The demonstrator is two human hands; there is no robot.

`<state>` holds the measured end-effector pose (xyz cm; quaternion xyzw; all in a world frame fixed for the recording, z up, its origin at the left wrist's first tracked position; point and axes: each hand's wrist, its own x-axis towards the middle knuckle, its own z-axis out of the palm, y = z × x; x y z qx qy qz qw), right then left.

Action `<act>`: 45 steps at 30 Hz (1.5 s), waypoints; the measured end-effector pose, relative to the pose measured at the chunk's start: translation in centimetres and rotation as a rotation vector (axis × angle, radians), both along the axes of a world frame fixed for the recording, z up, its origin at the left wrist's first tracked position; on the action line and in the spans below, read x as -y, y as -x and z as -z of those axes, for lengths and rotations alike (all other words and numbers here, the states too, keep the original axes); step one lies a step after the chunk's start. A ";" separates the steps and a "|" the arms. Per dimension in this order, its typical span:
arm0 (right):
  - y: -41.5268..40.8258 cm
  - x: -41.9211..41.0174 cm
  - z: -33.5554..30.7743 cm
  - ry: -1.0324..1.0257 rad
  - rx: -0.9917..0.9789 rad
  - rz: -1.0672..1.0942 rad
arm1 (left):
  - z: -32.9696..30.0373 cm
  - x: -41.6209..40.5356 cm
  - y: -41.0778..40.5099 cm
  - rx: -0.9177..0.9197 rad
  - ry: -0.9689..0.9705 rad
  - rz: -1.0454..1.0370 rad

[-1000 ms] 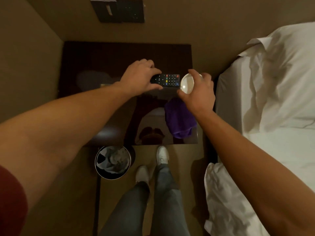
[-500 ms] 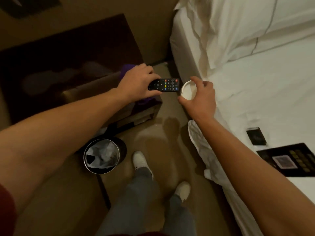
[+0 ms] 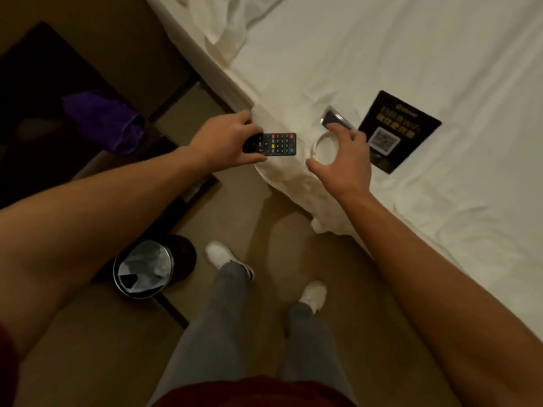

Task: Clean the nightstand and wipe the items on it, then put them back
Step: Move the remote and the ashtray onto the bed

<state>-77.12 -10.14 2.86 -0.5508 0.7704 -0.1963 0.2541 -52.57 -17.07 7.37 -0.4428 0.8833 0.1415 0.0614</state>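
Head cam: left hand (image 3: 224,139) grips remote (image 3: 271,144), right hand (image 3: 342,155) over dish (image 3: 321,149).

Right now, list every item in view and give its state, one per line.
Remote: held by the left hand, above the bed's edge.
White dish: on the bed, right hand over it, fingers spread.
Small dark device: lying on the bed.
Black card: lying flat on the bed.
Purple cloth: bunched on the nightstand.
Bin: on the floor, lined.

Dark red top (image 3: 252,392), grey trousers (image 3: 211,333), white shoes (image 3: 219,255)
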 end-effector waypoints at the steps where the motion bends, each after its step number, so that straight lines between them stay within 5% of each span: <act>1: 1.9 -1.2 0.1 -0.004 -0.001 0.020 | 0.1 -0.6 2.1 -0.001 -0.003 0.021; 19: 28.7 -18.6 1.8 -0.122 -0.018 0.402 | 2.9 -10.3 32.9 -0.087 -0.099 0.350; 35: 33.2 -22.0 7.6 -0.242 -0.085 0.672 | 10.5 -8.5 43.3 -0.054 -0.151 0.616; 45: 33.5 -20.0 8.9 -0.312 -0.182 0.573 | 12.6 -6.7 44.5 -0.023 -0.134 0.640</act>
